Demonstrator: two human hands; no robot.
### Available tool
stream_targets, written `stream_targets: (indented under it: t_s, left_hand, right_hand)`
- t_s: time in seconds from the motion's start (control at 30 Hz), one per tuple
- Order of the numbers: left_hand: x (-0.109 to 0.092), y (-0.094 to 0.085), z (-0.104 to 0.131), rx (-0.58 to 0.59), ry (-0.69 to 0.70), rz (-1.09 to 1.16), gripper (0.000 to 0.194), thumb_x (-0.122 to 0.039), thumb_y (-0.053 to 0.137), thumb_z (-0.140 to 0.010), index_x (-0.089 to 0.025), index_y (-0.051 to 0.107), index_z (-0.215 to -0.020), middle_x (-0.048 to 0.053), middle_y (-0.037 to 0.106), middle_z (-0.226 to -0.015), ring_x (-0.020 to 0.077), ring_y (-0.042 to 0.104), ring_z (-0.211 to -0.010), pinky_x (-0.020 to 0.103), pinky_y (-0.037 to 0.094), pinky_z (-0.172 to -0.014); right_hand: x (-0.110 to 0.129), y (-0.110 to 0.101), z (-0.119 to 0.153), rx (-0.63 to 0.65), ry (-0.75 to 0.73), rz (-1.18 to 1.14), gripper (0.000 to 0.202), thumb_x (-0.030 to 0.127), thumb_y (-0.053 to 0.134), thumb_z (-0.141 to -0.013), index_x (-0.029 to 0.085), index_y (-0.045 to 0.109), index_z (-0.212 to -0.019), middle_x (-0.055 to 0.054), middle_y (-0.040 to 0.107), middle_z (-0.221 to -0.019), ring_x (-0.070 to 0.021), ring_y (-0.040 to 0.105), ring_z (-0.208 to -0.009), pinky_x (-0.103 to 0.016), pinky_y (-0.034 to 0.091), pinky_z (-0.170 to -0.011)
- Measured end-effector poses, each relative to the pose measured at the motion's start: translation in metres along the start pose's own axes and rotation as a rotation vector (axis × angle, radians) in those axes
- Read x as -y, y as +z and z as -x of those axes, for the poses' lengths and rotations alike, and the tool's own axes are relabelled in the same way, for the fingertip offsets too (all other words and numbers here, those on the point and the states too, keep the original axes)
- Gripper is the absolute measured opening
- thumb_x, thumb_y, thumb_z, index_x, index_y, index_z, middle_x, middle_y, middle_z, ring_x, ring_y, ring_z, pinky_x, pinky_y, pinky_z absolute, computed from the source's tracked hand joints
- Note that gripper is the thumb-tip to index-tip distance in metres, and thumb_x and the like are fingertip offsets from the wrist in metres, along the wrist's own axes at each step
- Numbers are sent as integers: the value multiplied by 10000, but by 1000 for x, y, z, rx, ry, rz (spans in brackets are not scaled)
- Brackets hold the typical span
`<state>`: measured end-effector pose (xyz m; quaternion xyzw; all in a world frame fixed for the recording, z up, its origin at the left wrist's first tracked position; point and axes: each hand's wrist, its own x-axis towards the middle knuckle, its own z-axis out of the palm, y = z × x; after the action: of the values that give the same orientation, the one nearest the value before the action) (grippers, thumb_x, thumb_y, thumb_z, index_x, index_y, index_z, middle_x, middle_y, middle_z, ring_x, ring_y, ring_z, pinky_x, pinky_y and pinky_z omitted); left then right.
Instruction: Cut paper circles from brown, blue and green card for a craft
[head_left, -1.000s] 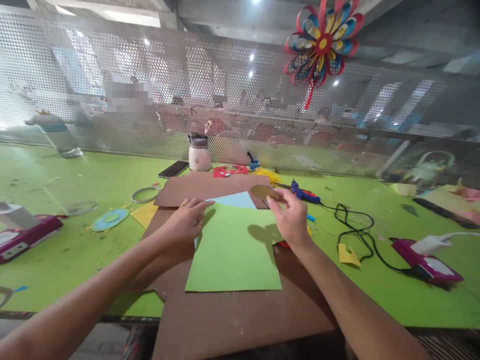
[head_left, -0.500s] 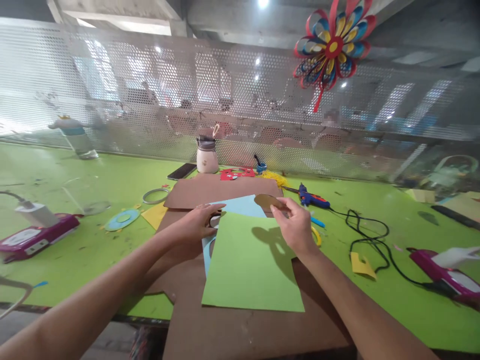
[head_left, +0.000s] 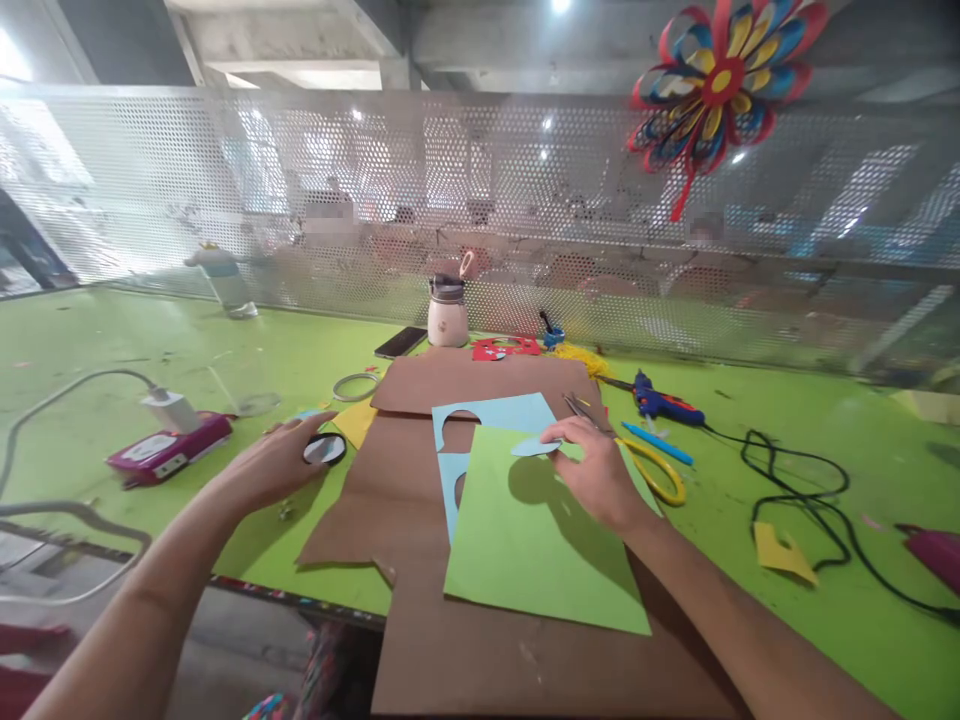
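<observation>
My right hand pinches a pale blue disc by its edge, tilted above a light green paper sheet. Well to the left, my left hand grips a small round piece with a black rim and a whitish middle, held over the table. Partly under the green sheet lies a light blue sheet with round cut-outs. Both sheets rest on brown cardboard. Scissors with yellow handles lie beside my right wrist, partly hidden by that hand.
A blue glue gun with a black cord and a blue pen lie right. A jar-like bottle, a phone and red paper scraps are at the back. A purple power strip sits left, near a tape ring.
My left hand has moved left, away from the sheets, with the black-rimmed piece. My right hand has lowered and tilted the disc; its blue face now shows instead of a brownish one.
</observation>
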<state>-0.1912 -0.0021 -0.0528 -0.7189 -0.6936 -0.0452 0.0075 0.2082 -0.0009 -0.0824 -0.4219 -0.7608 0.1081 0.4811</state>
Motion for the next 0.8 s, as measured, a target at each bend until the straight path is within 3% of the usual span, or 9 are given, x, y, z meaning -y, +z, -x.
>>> stream_targets:
  t_s: [0.13,0.3,0.4,0.5,0.6,0.7,0.8]
  left_hand:
    - [1,2,9,18,-5,4,693,-285,504,-729,-145,384,-1397,135,671,-1106,342,605,-1024,355,449,-824]
    - [-16,-23,20,-54,-54,-5,623,-358,441,-807,-109,408,-1378,181,614,-1191,349,606,-1019,391,446,-829]
    - [-54,-32,25,-161,-69,152,492,-397,435,-825,-119,553,-1213,144,642,-1153,283,644,-874,379,462,-795]
    - [-108,-24,23,-30,121,265,368,-428,409,-846,-204,644,-1019,37,726,-911,208,657,-734,291,484,-664]
    - [-155,-6,7,61,294,290,340,-427,451,-827,-224,653,-1011,35,730,-929,221,666,-814,276,480,-673]
    - [-179,11,-17,44,303,252,433,-372,512,-776,-173,600,-1151,95,713,-975,273,653,-886,319,478,-714]
    - [-187,20,-35,10,283,208,575,-339,581,-712,-146,539,-1252,157,661,-1097,325,612,-993,377,462,-808]
  right_hand:
    - [-2,4,2,20,1,15,185,30,545,-710,168,657,-763,-95,677,-834,-258,587,-839,-415,459,-795]
    - [-5,5,1,4,15,29,214,14,545,-685,181,660,-753,-83,680,-840,-252,597,-852,-405,466,-813]
    - [-7,3,-2,-26,31,40,220,13,548,-688,181,664,-770,-79,680,-844,-247,598,-858,-392,476,-806]
    - [-12,-1,-5,-66,56,49,199,25,560,-712,179,662,-787,-76,677,-860,-236,598,-869,-385,487,-800]
    - [-18,-2,-6,-93,77,59,140,53,587,-755,166,655,-800,-55,664,-865,-212,602,-868,-371,499,-781]
    - [-23,-1,-5,-88,85,75,32,124,624,-814,148,645,-811,-24,650,-860,-182,608,-850,-362,502,-768]
    - [-25,1,-4,-65,87,91,71,199,633,-849,144,641,-804,-15,650,-853,-173,611,-845,-362,504,-768]
